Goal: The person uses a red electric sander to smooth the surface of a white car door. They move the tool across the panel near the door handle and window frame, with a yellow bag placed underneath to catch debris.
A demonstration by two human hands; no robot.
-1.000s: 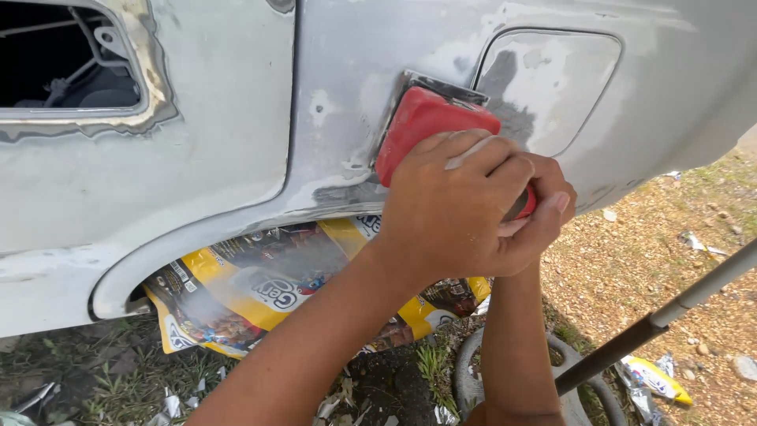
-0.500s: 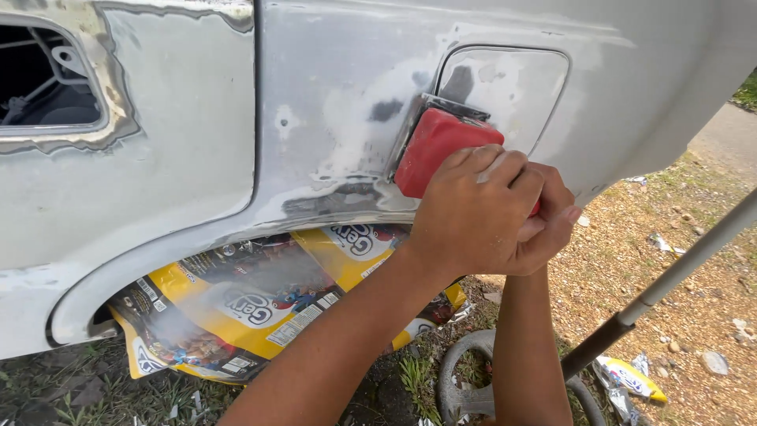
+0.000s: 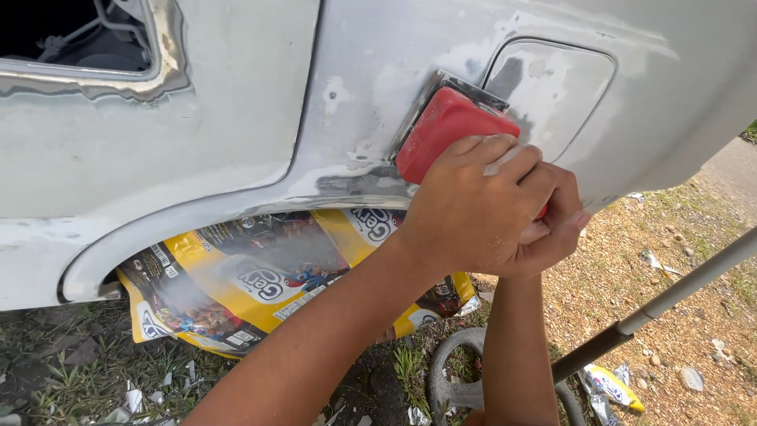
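Both hands gripped a red sanding block [image 3: 443, 130] flat against the white car body panel [image 3: 236, 134]. The left hand [image 3: 473, 205] lay on top, fingers pressed together and curled over the lower end of the block, knuckles dusted white. The right hand [image 3: 556, 237] sat under and partly behind the left, fingers wrapped around the block's lower right side; only its fingertips and heel showed. A dark sheet of sandpaper [image 3: 441, 83] stuck out along the block's upper edge, touching the panel.

The block sat just left of the fuel filler flap [image 3: 560, 95], near the panel's right part, above the wheel arch edge [image 3: 197, 217]. Around the block the panel showed grey sanded patches and bare metal streaks. At the panel's upper left corner was a window opening [image 3: 79, 39] with a bare metal rim.

Inside the wheel arch, a yellow and black printed plastic sack [image 3: 260, 276] covered the wheel area. Below lay grass and litter scraps. A steering wheel [image 3: 457, 379] lay on the ground just beside the right forearm. A grey pole [image 3: 670, 300] ran slantwise across the lower right corner of the view, over gravel [image 3: 694, 244]. A small yellow wrapper [image 3: 615, 386] lay beneath the pole.
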